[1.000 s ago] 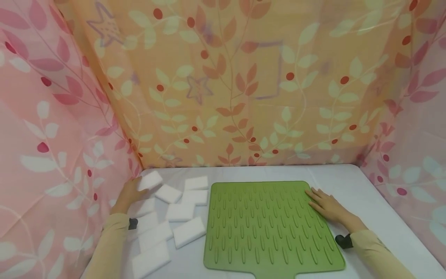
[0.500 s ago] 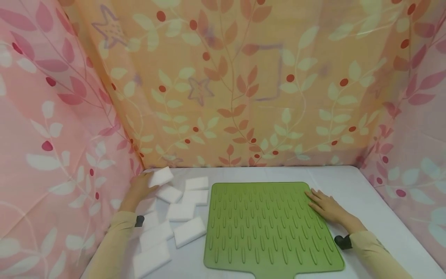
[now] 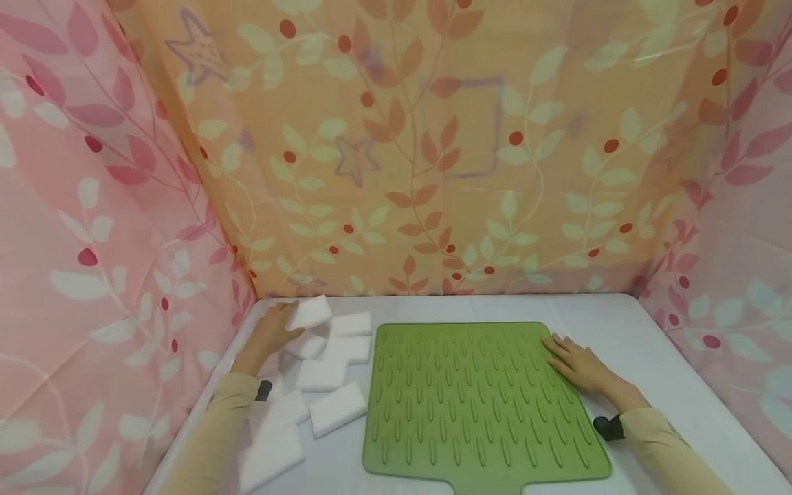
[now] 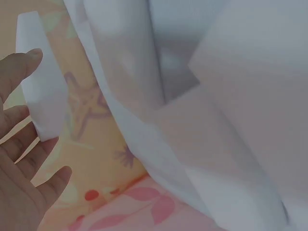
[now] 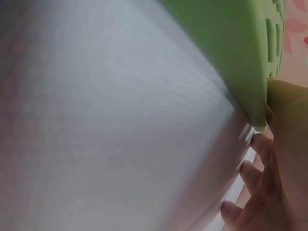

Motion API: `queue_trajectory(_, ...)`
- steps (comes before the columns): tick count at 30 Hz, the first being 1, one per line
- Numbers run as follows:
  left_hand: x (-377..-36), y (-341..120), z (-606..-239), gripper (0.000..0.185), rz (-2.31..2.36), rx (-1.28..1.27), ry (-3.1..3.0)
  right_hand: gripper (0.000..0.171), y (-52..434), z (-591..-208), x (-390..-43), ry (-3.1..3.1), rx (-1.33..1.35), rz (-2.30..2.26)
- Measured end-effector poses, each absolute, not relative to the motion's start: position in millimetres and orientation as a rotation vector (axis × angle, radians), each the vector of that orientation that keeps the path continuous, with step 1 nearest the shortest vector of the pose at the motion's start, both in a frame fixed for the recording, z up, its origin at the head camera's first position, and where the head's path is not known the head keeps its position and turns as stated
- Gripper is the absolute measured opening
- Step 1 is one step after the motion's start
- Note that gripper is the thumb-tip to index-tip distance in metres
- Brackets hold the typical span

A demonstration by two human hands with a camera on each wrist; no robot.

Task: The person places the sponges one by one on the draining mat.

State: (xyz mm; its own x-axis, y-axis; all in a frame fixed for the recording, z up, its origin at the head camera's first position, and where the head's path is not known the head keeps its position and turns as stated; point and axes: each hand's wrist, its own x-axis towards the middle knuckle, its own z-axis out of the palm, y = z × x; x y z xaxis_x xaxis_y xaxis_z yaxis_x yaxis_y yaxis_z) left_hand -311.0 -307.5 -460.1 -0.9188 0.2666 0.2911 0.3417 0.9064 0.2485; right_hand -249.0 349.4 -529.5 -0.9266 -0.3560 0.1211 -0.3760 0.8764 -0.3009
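Observation:
My left hand (image 3: 272, 335) pinches a white sponge (image 3: 311, 313), a flat rectangular block, at the back left of the table. In the left wrist view the thumb lies on one face of that sponge (image 4: 44, 91) and fingers reach behind it. Right below it, another white sponge (image 3: 307, 345) is partly hidden by the hand. On the right, my right hand (image 3: 580, 368) rests with extended fingers at the right edge of a green ridged mat (image 3: 482, 399). The right wrist view shows the thumb by the mat's edge (image 5: 240, 57) and the other fingertips near the white tabletop.
Several more white sponges (image 3: 337, 410) lie loosely scattered left of the mat, some overlapping. A tab (image 3: 489, 487) extends from the mat's near side. White cloth covers the table (image 3: 687, 392). Floral curtains (image 3: 433, 137) hang behind and at both sides.
My left hand has carried the sponge from the back left corner rightward, over the neighbouring sponge. The right hand and mat stay in place.

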Motion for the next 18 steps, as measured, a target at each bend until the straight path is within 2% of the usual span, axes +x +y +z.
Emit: queue_trajectory(18,-308,-244,-461,0.07,-0.424,-0.694,-2.86,0.051,349,-530,-248,-2.994,0.577,0.498)
